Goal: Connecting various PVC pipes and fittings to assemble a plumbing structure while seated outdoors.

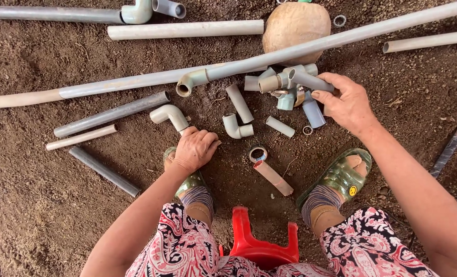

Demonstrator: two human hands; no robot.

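Observation:
My right hand [347, 103] grips a short grey pipe piece [310, 81] that joins a cluster of pipe fittings [285, 88] on the dirt. My left hand [195, 147] rests on the ground with fingers curled around the end of a pale elbow pipe [170, 115]. Between my hands lie a small elbow fitting [234, 127], a short straight pipe stub [239, 103] and another stub [280, 126]. A tape ring [258, 154] and a brownish tube [273, 178] lie between my feet.
Long grey pipes [136, 80] cross the dirt, with shorter ones [110, 113] at the left. A round brown coconut-like ball [296, 26] sits at the top. A red plastic stool [259, 245] is under me, and my feet wear green sandals [341, 175].

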